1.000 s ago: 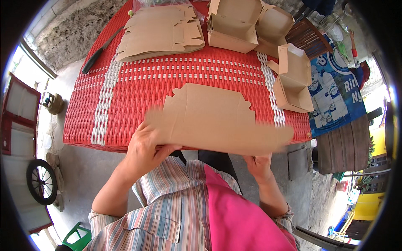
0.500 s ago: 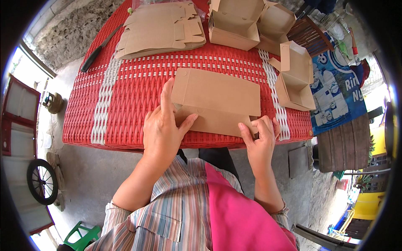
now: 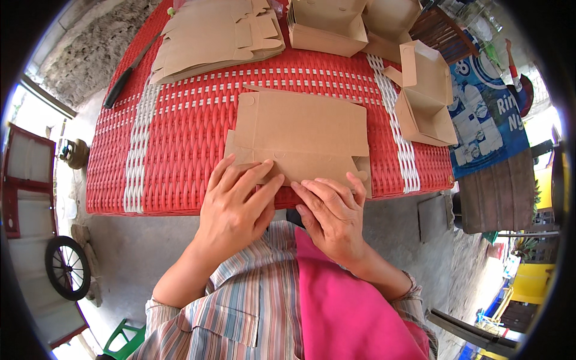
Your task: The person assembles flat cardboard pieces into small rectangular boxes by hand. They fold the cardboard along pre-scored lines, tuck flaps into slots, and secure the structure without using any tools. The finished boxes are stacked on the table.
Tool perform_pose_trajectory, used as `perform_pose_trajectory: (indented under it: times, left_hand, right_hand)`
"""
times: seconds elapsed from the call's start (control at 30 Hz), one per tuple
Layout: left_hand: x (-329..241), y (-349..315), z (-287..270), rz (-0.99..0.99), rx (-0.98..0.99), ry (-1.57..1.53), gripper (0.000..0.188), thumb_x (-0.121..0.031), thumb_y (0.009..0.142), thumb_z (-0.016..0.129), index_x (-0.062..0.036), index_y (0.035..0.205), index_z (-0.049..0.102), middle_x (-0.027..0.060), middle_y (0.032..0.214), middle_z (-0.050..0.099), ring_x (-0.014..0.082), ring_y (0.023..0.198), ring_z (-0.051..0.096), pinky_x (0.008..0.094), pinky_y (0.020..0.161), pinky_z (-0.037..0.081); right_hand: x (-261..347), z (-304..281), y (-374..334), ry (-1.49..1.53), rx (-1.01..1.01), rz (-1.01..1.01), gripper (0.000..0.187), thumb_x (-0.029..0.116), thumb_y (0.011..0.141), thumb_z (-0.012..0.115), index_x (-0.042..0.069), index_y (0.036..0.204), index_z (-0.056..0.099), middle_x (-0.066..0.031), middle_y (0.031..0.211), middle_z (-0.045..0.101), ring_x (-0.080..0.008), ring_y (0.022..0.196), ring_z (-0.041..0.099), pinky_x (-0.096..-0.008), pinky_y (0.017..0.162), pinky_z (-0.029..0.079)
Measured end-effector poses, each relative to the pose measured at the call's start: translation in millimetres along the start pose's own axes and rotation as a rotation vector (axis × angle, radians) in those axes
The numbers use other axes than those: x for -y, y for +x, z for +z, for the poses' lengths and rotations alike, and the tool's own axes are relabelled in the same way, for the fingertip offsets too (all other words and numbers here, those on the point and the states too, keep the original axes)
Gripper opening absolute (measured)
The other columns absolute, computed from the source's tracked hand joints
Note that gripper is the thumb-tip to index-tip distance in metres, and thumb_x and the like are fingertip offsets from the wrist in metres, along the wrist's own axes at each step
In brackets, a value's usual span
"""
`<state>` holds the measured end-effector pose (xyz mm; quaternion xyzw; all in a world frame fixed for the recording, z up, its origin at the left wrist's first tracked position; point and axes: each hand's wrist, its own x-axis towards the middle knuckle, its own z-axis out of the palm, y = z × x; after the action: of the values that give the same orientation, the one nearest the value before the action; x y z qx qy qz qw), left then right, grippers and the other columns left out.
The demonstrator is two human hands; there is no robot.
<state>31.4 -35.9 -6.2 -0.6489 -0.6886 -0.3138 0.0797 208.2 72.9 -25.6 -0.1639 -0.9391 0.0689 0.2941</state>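
A flat brown cardboard box [image 3: 306,123], partly folded, lies near the front edge of the red woven table. My left hand [image 3: 237,198] grips its near left edge, with fingers bent over the top and the thumb low on the near side. Close beside it, my right hand [image 3: 333,213] has its fingers on the near flap right of the middle and its thumb below. The flap's lower edge is mostly hidden behind both hands. Small side tabs stick out at the box's left and right ends.
A stack of flat cardboard blanks [image 3: 210,39] lies at the far left, beside a black-handled knife [image 3: 123,84]. Set-up open boxes [image 3: 327,30] stand at the back, and another open box [image 3: 423,114] sits at the right. A blue printed banner [image 3: 486,126] hangs beyond the table's right side.
My right hand has left the box's right corner and moved left along the near edge. My left hand has come down from the left side to the near edge. The near flap has shifted.
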Motion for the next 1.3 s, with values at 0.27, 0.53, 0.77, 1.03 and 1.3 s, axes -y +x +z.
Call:
perform_pose_trajectory:
  times: [0.27,0.53,0.77,1.03,1.3]
  left_hand:
    - [-6,-8,-6,0.011,0.14,0.092,0.043,-0.016,0.076,0.073,-0.014,0.119,0.07,0.0072,0.132,0.061,0.0263,0.121,0.056,0.053,0.111,0.033]
    - [3,-12,-17,-0.009,0.154,0.141,0.046,-0.008,0.07,0.069,-0.0127,0.116,0.072,0.0024,0.127,0.064,0.0288,0.128,0.052,0.054,0.113,0.028]
    - [18,-20,-32,-0.062,0.122,0.119,0.037,-0.012,0.077,0.07,-0.0104,0.113,0.073,0.0055,0.127,0.062,0.0299,0.127,0.053,0.0514,0.11,0.034]
    - [19,-12,-28,-0.39,-0.017,-0.098,0.046,-0.01,0.081,0.073,0.0013,0.123,0.06,0.0167,0.13,0.058,0.0339,0.122,0.056,0.0397,0.104,0.043]
    - [25,-10,-27,-0.373,-0.061,-0.421,0.018,-0.001,0.091,0.066,0.0026,0.108,0.06,0.0074,0.121,0.065,0.0196,0.116,0.059,0.0346,0.105,0.041]
  right_hand:
    - [-3,1,1,-0.071,0.005,-0.049,0.038,0.024,0.085,0.073,0.013,0.121,0.071,0.0045,0.114,0.063,-0.0111,0.108,0.059,-0.0499,0.115,0.024]
    - [-23,-20,-4,-0.106,0.031,-0.071,0.03,0.017,0.084,0.072,0.013,0.114,0.074,0.0034,0.108,0.067,-0.0119,0.104,0.063,-0.0522,0.114,0.024]
    - [-43,-40,-13,-0.082,0.005,0.015,0.02,0.013,0.086,0.069,0.009,0.105,0.073,-0.0013,0.104,0.067,-0.0165,0.103,0.065,-0.0492,0.115,0.024]
    - [-59,-36,-24,-0.026,-0.096,0.204,0.051,0.037,0.083,0.076,0.009,0.125,0.064,-0.0046,0.119,0.061,-0.0225,0.12,0.056,-0.0471,0.117,0.016]
    - [-64,-47,-22,0.232,-0.01,0.229,0.046,0.02,0.071,0.086,0.01,0.111,0.065,-0.0048,0.111,0.066,-0.0252,0.115,0.06,-0.0481,0.118,0.016]
